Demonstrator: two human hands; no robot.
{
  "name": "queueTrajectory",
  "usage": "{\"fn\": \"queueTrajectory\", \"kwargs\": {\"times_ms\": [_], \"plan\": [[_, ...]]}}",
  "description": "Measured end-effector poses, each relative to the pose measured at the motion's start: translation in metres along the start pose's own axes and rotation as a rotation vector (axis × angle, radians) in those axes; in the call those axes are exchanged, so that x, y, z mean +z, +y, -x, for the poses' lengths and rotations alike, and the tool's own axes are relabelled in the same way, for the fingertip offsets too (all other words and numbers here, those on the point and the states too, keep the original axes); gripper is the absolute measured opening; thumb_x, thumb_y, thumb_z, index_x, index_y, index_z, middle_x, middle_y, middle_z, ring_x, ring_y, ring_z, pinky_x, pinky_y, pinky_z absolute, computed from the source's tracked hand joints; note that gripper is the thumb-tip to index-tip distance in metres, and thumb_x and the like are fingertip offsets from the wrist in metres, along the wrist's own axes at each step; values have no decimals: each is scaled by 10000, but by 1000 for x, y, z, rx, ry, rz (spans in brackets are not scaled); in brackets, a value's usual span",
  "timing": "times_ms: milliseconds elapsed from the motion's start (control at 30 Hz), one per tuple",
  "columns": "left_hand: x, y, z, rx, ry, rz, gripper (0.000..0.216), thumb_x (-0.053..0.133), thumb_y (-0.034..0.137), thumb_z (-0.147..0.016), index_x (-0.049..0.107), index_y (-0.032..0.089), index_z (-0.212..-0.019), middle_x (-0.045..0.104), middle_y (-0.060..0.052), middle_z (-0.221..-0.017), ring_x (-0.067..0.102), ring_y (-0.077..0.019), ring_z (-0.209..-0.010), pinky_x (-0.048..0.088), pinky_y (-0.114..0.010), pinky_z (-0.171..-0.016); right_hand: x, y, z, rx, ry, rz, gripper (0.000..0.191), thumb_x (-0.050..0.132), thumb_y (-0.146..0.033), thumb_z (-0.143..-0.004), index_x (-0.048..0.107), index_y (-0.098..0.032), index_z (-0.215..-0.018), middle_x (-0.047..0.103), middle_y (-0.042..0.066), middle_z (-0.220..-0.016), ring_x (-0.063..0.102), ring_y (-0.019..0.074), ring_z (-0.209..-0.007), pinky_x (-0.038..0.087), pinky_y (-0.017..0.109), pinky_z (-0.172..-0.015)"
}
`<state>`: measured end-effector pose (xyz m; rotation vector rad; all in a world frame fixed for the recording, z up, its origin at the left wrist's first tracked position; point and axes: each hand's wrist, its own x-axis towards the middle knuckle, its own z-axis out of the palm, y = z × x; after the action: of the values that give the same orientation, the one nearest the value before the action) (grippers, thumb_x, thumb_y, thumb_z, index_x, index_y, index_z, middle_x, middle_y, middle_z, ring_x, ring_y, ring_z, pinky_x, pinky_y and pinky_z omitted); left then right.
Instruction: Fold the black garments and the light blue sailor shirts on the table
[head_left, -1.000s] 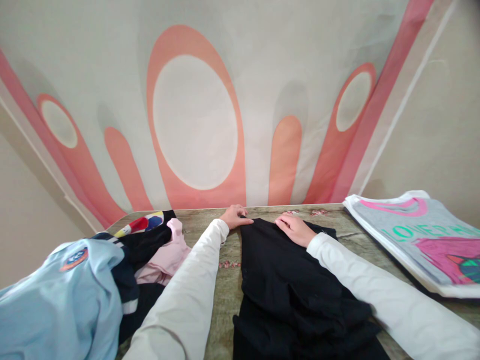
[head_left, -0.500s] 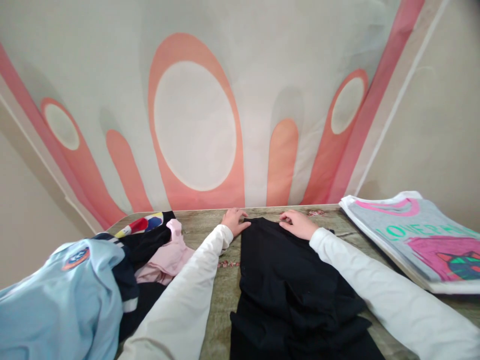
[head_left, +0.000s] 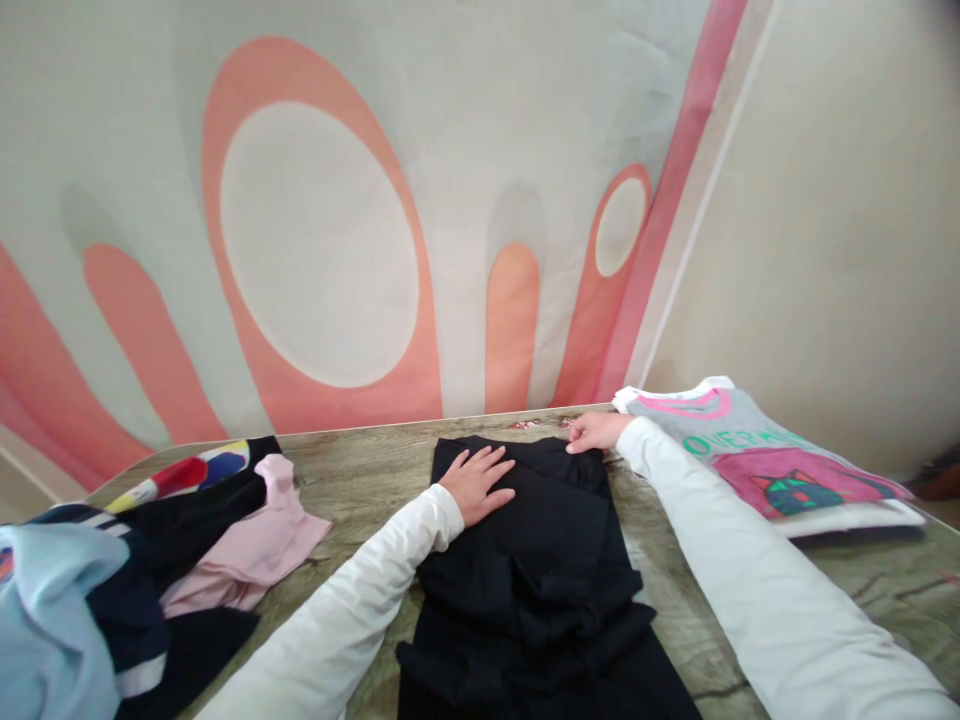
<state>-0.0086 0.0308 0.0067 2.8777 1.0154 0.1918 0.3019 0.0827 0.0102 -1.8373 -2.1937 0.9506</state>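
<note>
- The black garment point(head_left: 540, 560) lies flat down the middle of the bench point(head_left: 360, 470), its far edge near the wall and its near end rumpled and cut off by the bottom of the view.
- The left hand point(head_left: 476, 482) rests palm down on the upper left part of the cloth, fingers spread and pressing, closed on nothing.
- The right hand point(head_left: 592, 432) sits at the far right corner of the garment, fingers curled onto its edge (whether they actually pinch the cloth I cannot tell).
- Both arms wear long white sleeves point(head_left: 750, 580).
- Well to the left lies a loose heap: a pink garment point(head_left: 255, 545) touching dark clothes point(head_left: 187, 515), and a light blue piece point(head_left: 45, 620) partly out of view.
- To the right, just beside the right hand, a folded grey T-shirt point(head_left: 757, 460) shows a cat picture and green lettering, only partly legible ("OVER").
- Behind the bench hangs a backdrop point(head_left: 322, 240) of orange and pink shapes.
</note>
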Motion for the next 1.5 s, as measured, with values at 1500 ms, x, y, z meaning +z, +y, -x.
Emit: {"fn": "queueTrajectory", "kwargs": {"times_ms": [1500], "plan": [[1,-48,-3,-118,276,96,327,514,374,-784,553,215,-1066,520,-66,-1170,462,-215,-1101,358,-361,-950,18,24,-18,-23,512,-453,439,409,-535,-783,599,-163,-917,649,71,-810,486,103,-458,372,222,-375]]}}
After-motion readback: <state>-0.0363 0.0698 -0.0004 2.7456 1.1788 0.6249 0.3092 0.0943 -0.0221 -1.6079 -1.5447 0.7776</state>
